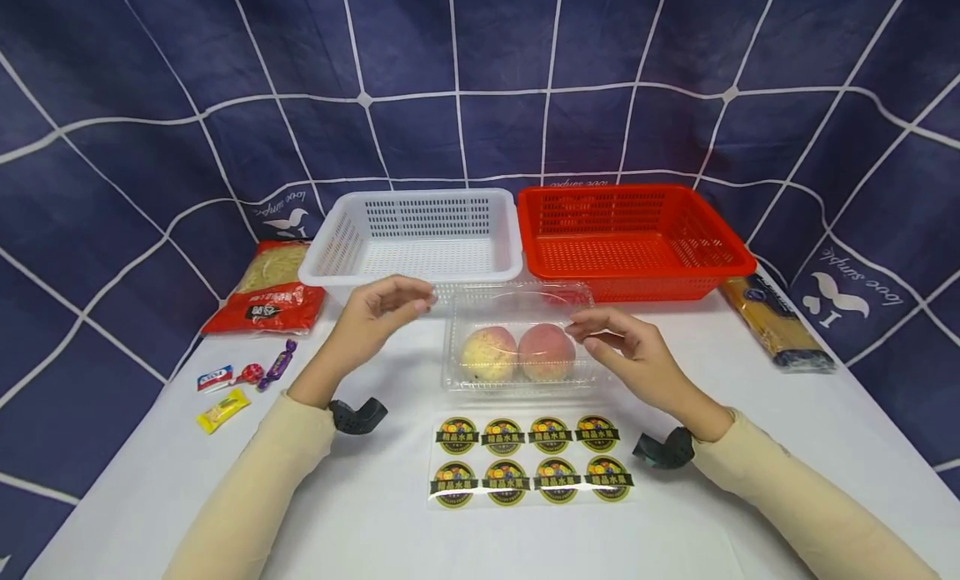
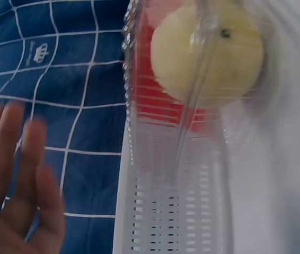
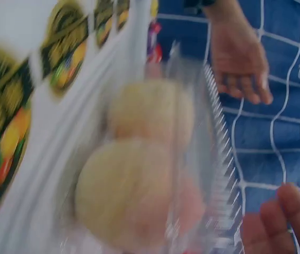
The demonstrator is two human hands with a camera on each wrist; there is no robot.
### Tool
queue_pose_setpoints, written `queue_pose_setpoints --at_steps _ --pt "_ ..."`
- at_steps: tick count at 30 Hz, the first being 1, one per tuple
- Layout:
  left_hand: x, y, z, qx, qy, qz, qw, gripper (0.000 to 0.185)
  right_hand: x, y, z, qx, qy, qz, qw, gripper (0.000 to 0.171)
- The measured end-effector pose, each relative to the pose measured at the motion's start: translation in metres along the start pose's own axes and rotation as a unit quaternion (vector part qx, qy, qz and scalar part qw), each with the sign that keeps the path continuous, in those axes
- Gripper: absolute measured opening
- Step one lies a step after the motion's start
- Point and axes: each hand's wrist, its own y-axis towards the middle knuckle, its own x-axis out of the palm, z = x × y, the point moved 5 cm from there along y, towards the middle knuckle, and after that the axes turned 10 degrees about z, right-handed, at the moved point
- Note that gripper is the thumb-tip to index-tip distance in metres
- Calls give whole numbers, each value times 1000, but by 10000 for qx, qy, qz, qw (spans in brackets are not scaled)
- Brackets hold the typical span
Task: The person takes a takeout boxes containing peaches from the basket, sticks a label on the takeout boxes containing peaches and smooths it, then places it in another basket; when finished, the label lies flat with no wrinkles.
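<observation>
A clear plastic clamshell box (image 1: 517, 351) stands mid-table with two peaches (image 1: 517, 353) inside, one yellowish and one pink. Its lid (image 1: 517, 297) stands raised at the back. My left hand (image 1: 408, 301) hovers by the lid's left corner with relaxed fingers. In the left wrist view the left hand (image 2: 17, 185) is spread and apart from the box (image 2: 192, 159). My right hand (image 1: 588, 334) hovers at the box's right side, fingers loosely curved and holding nothing I can see. The right wrist view shows its fingertips (image 3: 293, 222) beside the lid edge and the peaches (image 3: 134, 180).
A sticker sheet (image 1: 532, 472) lies in front of the box. Behind it sit a white basket (image 1: 412, 230) and a red basket (image 1: 630, 230). A noodle packet (image 1: 266, 288) and several candies (image 1: 240, 380) lie left, and a spaghetti pack (image 1: 776, 322) lies right.
</observation>
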Motion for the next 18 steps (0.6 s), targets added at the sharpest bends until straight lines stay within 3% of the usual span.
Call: queue_pose_setpoints --at_steps 3,6,9,13,18 --pt "12 -14 -4 -466 222 -1339 9896 22 11 -3 -7 149 430 -531 9975 25" --pt "20 -29 -11 -804 519 -2467 9643 20 25 -7 -12 234 587 -1090 9920 24" --pt "26 -41 -21 -1128 607 -3295 9354 23 41 -12 -16 297 605 -1559 9855 23" --pt "29 -52 -37 -1562 673 -3851 9071 25 63 -18 -17 458 641 -2014 9763 21" --pt "34 -55 -57 -1925 834 -3973 8934 22 87 -26 -11 852 659 -2570 9604 20"
